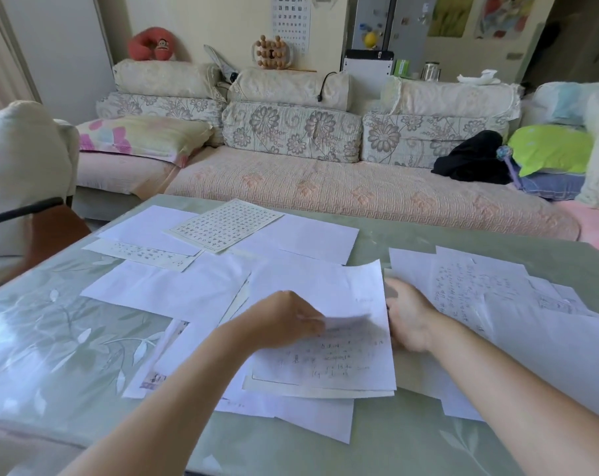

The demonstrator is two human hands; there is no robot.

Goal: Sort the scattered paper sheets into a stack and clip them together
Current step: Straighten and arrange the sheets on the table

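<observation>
Step in hand (judged): gathering loose sheets onto one pile at lower centre of frame. Left hand (284,321) pinches the left edge of a lifted handwritten sheet (342,355), fingers (308,320) curled onto the paper; some blur there. Right hand (407,319) sits at the same sheet's right edge with its fingertips hidden behind the paper, so I cannot tell whether it grips or only steadies. The sheet lies over a small pile (311,389) with uneven edges. The rest lie scattered on the counter (50,338): grid-printed sheet (222,223) upper centre, blank sheets (167,290) centre left, written sheets (480,286) at right. No clip seen. To do it well: lay the sheet flat and square its corners to the pile. Pull in the nearest neighbours first, and tap the edges flush before clipping. The glossy counter probably lets paper slide, so keep one hand pressing on the pile.
</observation>
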